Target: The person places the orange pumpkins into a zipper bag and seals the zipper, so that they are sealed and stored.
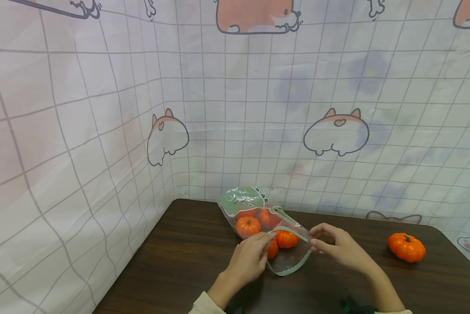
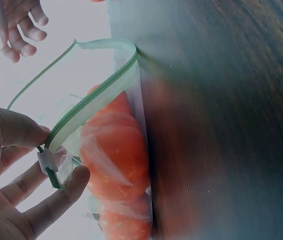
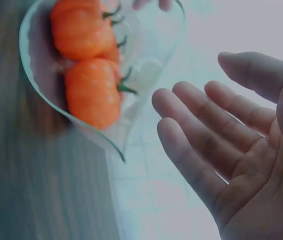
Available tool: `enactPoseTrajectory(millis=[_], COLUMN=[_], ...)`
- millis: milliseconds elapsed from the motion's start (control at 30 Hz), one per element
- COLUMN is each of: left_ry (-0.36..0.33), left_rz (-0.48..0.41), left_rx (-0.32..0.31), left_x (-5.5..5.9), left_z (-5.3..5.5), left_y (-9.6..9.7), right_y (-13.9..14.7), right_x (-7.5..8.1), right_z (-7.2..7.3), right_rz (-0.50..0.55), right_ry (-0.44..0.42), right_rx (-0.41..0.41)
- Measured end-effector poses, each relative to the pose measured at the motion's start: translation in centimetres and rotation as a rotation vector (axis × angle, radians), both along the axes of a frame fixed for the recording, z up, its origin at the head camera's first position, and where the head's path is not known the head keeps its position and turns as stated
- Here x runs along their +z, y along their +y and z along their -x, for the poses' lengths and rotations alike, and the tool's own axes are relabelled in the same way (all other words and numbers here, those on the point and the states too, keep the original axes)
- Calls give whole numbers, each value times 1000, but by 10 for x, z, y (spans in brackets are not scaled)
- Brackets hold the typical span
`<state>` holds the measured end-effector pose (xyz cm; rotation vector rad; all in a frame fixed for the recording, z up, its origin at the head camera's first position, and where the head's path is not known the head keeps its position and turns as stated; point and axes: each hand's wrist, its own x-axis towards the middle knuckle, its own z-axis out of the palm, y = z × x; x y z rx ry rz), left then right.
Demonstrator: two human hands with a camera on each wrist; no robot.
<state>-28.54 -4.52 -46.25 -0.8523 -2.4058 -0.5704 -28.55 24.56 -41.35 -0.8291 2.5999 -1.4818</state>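
Slider-zip bag (image 1: 238, 202), pumpkins (image 1: 248, 226) inside; left hand (image 1: 247, 256) pinching zip end (image 2: 55, 178), right hand (image 1: 341, 247) spread, empty. Apparently at mouth-opening step; next likely calls for steadying rim (image 1: 285, 274).

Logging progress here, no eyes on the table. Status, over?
Left hand pinching bag by its edge. Right hand empty, just off it. Mouth gaping, pumpkins inside; another pumpkin on table, right. Nothing seen blocking the mouth.

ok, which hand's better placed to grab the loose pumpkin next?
Right, I'd say. The right hand is nearer the loose pumpkin, and its fingers look empty. The left hand is pinching the bag by its mouth.
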Motion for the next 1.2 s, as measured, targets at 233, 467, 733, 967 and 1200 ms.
enactPoseTrajectory(millis=[233,467,733,967,1200], left_ry=[-10,-19,-10,-26,-23], left_rz=[-4,-3,-3,-6,-3], left_rx=[2,6,10,8,10], left_x=[1,-1,-2,-1,-1], left_z=[-1,0,1,1,1], left_y=[0,0,0,0,0], right_y=[29,58,90,118,143], right_x=[6,8,5,1,-9], right_z=[0,-1,-3,-8,-10], right_rz=[-12,-27,-61,-97,25], right_ry=[52,131,140,61,15], right_rx=[-166,-287,-452,-618,-760])
